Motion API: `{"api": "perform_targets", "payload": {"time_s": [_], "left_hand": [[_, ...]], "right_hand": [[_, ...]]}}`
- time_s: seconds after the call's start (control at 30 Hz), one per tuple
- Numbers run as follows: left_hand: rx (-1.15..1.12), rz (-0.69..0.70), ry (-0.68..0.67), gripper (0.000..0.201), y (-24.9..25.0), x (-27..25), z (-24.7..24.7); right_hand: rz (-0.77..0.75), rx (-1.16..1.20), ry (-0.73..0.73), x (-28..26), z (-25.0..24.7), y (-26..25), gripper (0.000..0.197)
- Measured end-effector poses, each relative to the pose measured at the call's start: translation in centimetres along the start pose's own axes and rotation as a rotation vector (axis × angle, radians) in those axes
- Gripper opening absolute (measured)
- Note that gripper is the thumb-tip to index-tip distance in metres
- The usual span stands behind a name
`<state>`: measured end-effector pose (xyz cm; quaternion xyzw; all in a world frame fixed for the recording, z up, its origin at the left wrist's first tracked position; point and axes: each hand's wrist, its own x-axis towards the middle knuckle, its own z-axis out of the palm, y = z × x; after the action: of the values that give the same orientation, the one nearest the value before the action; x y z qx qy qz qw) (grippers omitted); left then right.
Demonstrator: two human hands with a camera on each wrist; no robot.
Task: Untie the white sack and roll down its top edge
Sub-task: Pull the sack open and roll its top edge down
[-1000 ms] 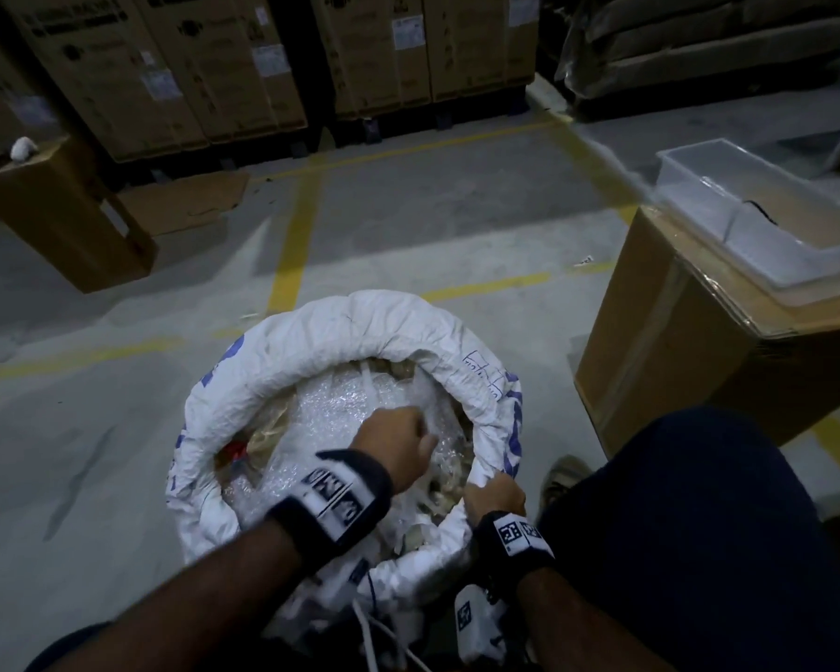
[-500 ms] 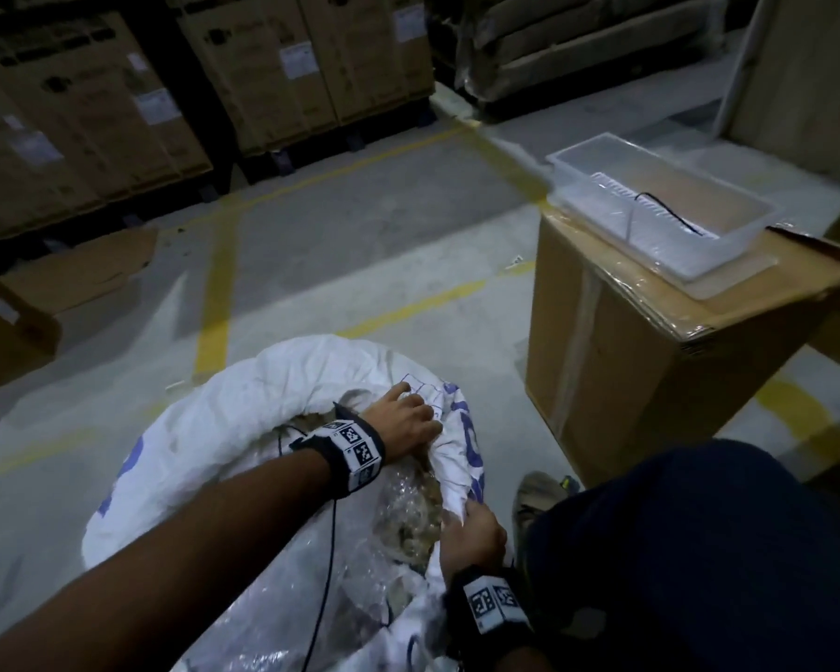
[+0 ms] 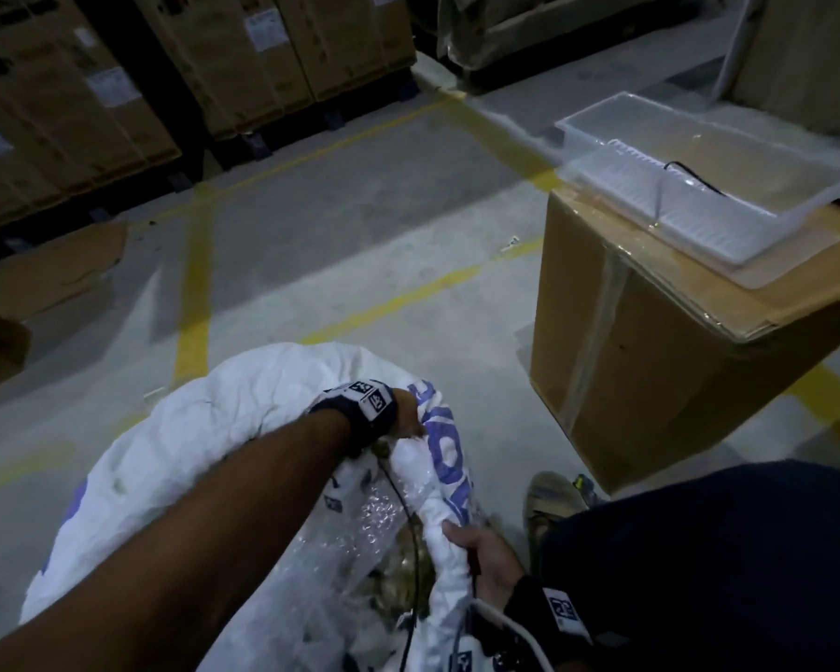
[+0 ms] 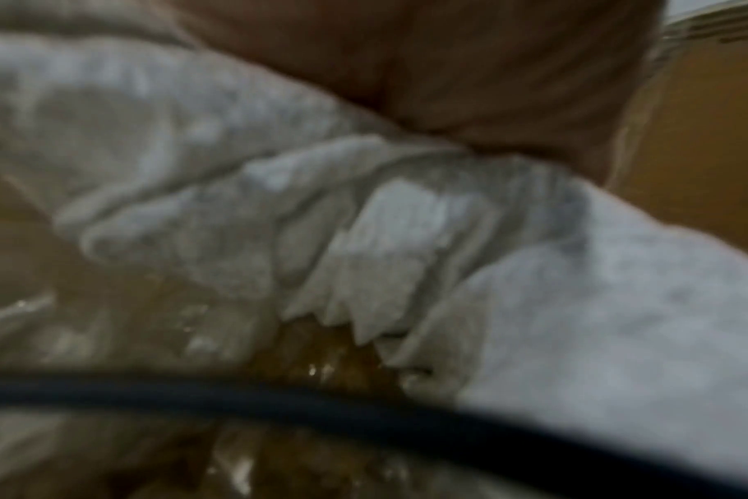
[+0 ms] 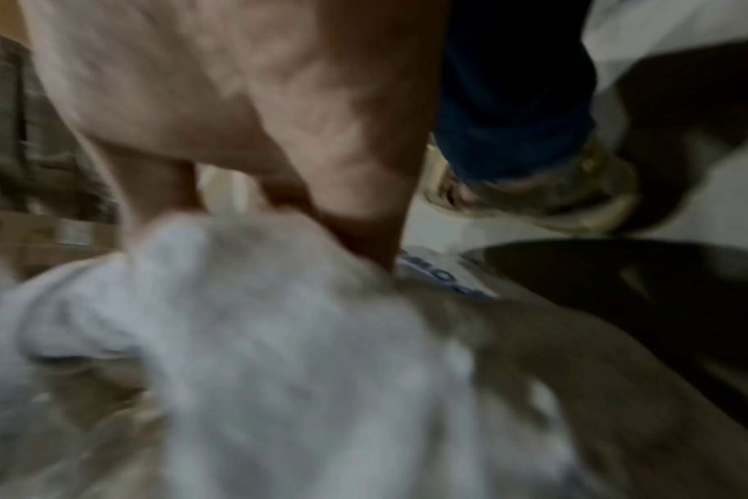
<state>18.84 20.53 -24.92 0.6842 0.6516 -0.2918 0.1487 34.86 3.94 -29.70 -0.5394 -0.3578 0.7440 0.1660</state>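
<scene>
The white sack point(image 3: 204, 429) with blue print stands open on the floor in the head view, its top edge rolled outward into a thick rim. Bubble wrap point(image 3: 355, 540) and brownish contents show inside. My left hand point(image 3: 406, 417) grips the far right part of the rim, fingers curled over the folded fabric point(image 4: 385, 236). My right hand point(image 3: 476, 550) grips the near right part of the same rim; in the right wrist view its fingers point(image 5: 355, 209) are dug into the white cloth point(image 5: 257, 337).
A taped cardboard box point(image 3: 660, 361) stands close on the right with a clear plastic tray point(image 3: 699, 172) on top. My foot in a sandal point(image 3: 549, 497) is beside the sack. Stacked cartons point(image 3: 117, 89) line the far wall. Yellow lines cross the concrete floor.
My left hand left the inside of the sack and moved to its right rim, gripping it. The right hand stayed on the near rim. The head view swung to the right.
</scene>
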Motion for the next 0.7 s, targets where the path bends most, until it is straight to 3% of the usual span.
{"api": "perform_targets", "payload": {"time_s": [0.07, 0.2, 0.3, 0.37, 0.43, 0.6, 0.7], "left_hand": [[0.035, 0.005, -0.004, 0.045, 0.1, 3.2, 1.3], [0.064, 0.084, -0.112, 0.023, 1.8, 4.6, 0.5], [-0.023, 0.082, -0.163, 0.025, 3.0, 1.3, -1.2], [-0.057, 0.094, -0.062, 0.030, 3.2, -0.8, -2.8], [-0.051, 0.116, 0.028, 0.027, 3.1, -2.9, -3.7], [0.041, 0.098, 0.272, 0.033, -1.4, -9.1, -6.5], [0.037, 0.002, 0.346, 0.034, -6.3, -12.6, -6.8]], "right_hand": [[0.039, -0.077, 0.009, -0.8, -1.0, -2.1, 0.019], [-0.008, -0.629, 0.097, -1.2, -2.3, -6.2, 0.027], [-0.214, -0.632, 0.421, -0.9, -1.6, -7.7, 0.038], [-0.408, -0.601, 0.503, -0.1, -0.6, -7.3, 0.036], [-0.491, -0.637, 0.566, 0.8, 0.4, -6.2, 0.037], [-0.457, -0.904, 0.679, 3.8, 2.5, -4.0, 0.029], [-0.423, -0.842, 0.710, 5.3, 2.6, -4.2, 0.044]]}}
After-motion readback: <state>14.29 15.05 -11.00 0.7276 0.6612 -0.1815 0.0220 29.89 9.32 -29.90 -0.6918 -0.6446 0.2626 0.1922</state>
